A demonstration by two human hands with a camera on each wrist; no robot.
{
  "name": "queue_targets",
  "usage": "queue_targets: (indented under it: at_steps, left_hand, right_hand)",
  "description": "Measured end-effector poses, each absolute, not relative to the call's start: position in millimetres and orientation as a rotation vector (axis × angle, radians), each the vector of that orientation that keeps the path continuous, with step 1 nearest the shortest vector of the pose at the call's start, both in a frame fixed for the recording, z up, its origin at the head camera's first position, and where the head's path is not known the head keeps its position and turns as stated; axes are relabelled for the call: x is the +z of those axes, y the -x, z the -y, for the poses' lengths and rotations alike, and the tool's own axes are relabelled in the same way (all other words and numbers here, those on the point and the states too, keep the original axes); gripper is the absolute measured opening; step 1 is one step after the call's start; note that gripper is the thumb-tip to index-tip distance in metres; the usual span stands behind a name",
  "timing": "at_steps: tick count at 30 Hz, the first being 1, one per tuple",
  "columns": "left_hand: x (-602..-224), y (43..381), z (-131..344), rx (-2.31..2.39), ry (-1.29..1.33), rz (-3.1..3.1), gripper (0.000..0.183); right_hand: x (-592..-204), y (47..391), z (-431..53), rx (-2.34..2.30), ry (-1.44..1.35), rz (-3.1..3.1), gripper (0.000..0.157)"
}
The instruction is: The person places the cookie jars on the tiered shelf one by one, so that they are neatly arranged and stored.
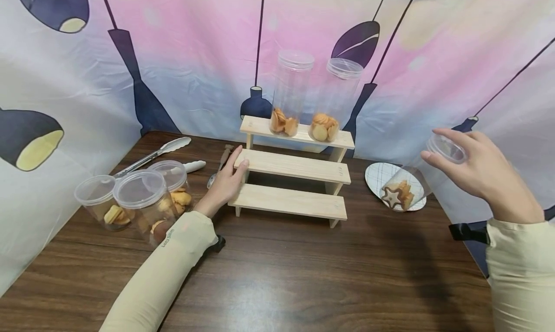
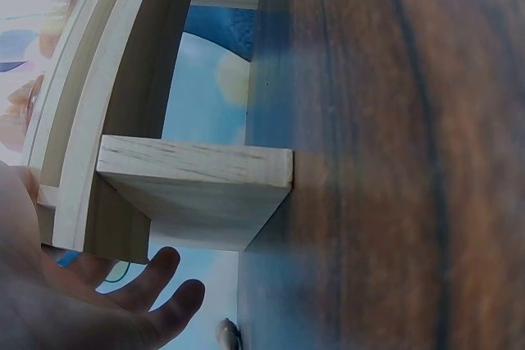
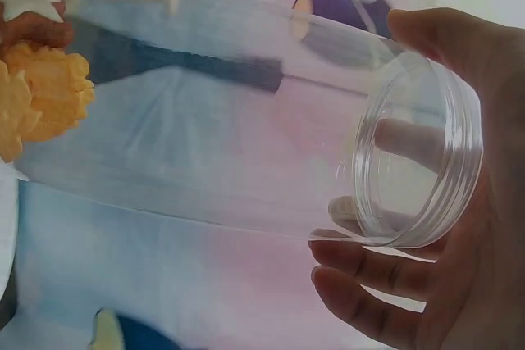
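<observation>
A three-tier wooden stand (image 1: 295,166) stands on the table. My left hand (image 1: 223,185) holds the left end of its middle tier, thumb on the near side and fingers round the end; in the left wrist view some fingers hang loosely below the tier. My right hand (image 1: 481,166) grips a tall clear jar (image 3: 221,120) round its lidded end, tilted in the air right of the stand. Star-shaped and scalloped cookies (image 1: 398,196) lie in its low end. Two tall lidded jars, a left one (image 1: 288,91) and a right one (image 1: 336,103), stand on the top tier with cookies inside.
Several shorter lidded jars (image 1: 140,192) of cookies cluster at the left, beside metal tongs (image 1: 158,153) with white tips. A dark-handled utensil (image 1: 225,156) lies behind my left hand. A white lined plate (image 1: 377,173) sits below the held jar. A printed cloth (image 1: 195,47) hangs behind.
</observation>
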State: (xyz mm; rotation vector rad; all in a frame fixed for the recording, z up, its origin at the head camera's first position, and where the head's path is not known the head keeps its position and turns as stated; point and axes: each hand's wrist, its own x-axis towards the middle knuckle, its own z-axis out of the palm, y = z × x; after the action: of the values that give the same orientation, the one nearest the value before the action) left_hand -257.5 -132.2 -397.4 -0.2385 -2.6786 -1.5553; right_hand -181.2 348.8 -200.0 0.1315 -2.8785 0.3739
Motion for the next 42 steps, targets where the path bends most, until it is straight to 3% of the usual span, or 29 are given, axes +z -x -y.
queue_targets:
  at_steps: [14,42]
  left_hand:
    - [-399,259,133,-1.551,0.247,2.669,0.063]
    - [-399,258,133,-1.563,0.256,2.649,0.063]
  right_hand:
    - [-164,204,-277,0.406,-0.354,2.855,0.066]
    - [-166,241,-167,0.515,-0.675,2.8,0.07]
